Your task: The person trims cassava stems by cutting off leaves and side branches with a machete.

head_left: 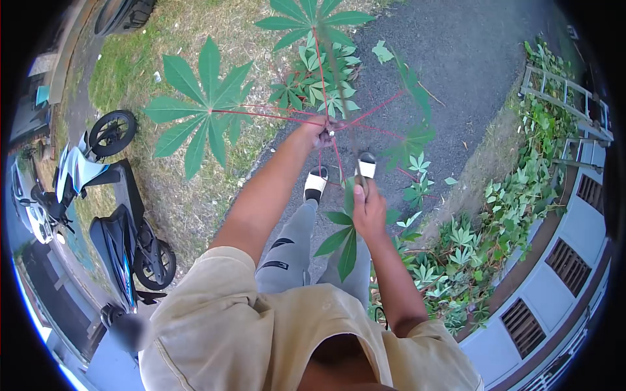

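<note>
My left hand is closed round the top of a cassava plant, where several red leaf stalks meet. Broad fingered green leaves spread from it on all sides. In my right hand, lower and nearer my body, is a long thin brown stick-like tool. It rises past my left hand, and its upper part is blurred. One cassava leaf hangs beside my right wrist, over my trouser leg.
A motorcycle stands on the grass at left, near a tire. Cut leaves lie on the asphalt ahead. At right are leafy vines, a metal ladder and a wall with vents. My sandals stand on the asphalt.
</note>
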Available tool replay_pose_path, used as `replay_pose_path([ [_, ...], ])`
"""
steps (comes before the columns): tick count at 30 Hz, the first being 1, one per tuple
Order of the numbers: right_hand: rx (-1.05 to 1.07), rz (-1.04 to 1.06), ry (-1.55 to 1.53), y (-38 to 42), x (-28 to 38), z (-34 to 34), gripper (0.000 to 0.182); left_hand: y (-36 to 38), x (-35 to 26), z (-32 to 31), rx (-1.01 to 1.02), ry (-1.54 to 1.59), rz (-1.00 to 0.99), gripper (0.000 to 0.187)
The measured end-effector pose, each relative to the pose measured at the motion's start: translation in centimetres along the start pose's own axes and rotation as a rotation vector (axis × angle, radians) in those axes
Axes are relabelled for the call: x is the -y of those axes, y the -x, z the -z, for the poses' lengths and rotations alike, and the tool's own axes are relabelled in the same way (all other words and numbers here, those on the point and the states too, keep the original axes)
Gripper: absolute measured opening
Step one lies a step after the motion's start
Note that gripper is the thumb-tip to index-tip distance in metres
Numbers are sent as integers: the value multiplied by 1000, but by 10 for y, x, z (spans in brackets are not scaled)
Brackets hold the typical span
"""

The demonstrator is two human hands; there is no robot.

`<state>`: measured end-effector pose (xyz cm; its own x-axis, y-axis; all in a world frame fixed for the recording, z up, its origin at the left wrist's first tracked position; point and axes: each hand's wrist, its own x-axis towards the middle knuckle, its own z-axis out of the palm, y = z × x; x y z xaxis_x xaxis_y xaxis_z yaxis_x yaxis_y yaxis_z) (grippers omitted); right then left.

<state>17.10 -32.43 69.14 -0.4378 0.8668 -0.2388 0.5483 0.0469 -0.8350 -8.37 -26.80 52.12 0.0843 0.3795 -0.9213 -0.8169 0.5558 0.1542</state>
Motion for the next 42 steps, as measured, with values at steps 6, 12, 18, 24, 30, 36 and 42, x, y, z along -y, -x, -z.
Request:
replay_pose_path([
  [6,112,-59,104,-24,-26,4,37,19,-6,-12,138,-76,-16,29],
  [12,232,7,173,-43,-21,40,38,-1,14,-12,150,-214,26,36],
  [18,283,-25,290,-84,-59,66,38,2,24,-67,45,-314,-50,37],
  [24,304,91,217,-101,-53,101,46,-25,41,-88,97,-382,-241,20],
  [30,235,-35,165,-121,-103,112,45,-10,42,-140,-116,-363,-195,28],
  [36,147,-67,-20,-124,-90,141,40,-10,41,-135,277,-280,-156,39],
  [42,66,-141,-102,-124,-124,134,33,36,36,-150,262,-672,-74,45],
])
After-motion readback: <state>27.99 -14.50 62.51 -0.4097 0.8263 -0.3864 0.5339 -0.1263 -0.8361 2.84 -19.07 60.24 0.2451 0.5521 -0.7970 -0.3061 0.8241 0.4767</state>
